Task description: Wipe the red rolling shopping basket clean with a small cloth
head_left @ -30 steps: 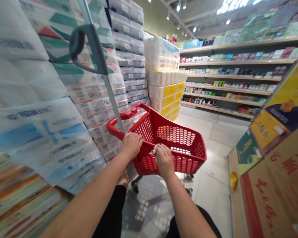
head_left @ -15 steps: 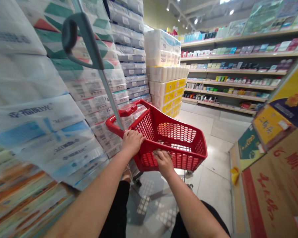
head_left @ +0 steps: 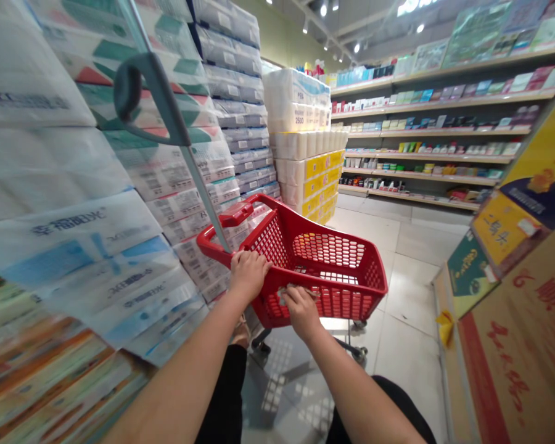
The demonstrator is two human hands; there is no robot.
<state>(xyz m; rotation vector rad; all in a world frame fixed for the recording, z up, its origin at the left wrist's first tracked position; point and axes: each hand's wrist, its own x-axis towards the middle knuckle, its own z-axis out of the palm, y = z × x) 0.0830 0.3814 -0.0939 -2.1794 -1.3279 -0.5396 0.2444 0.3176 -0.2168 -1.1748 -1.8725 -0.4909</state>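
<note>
Red plastic shopping cart (head_left: pixel 351 285), head view: mid-scene, long axis left to right. Left grip (head_left: pixel 248 275) clasps near rim, toward handle end; right grip (head_left: pixel 302 310), nearer cart's right end, holds crumpled pale cloth (head_left: pixel 282 295) to near side. Basket opening lies far of both.

The left hand (head_left: pixel 250 274) lies on the red cart (head_left: pixel 370 295); the right hand (head_left: pixel 301 311) holds a pale cloth (head_left: pixel 283 295) against the cart's near side. A pole (head_left: pixel 203 191) with a grey grip (head_left: pixel 179 111) rises at the left. Wrapped packs (head_left: pixel 143 166) are stacked behind it, 1 marked 2500. Boxes (head_left: pixel 522 357) stand at the right; stocked shelves (head_left: pixel 444 157) rise beyond the tiled floor (head_left: pixel 411 287).
</note>
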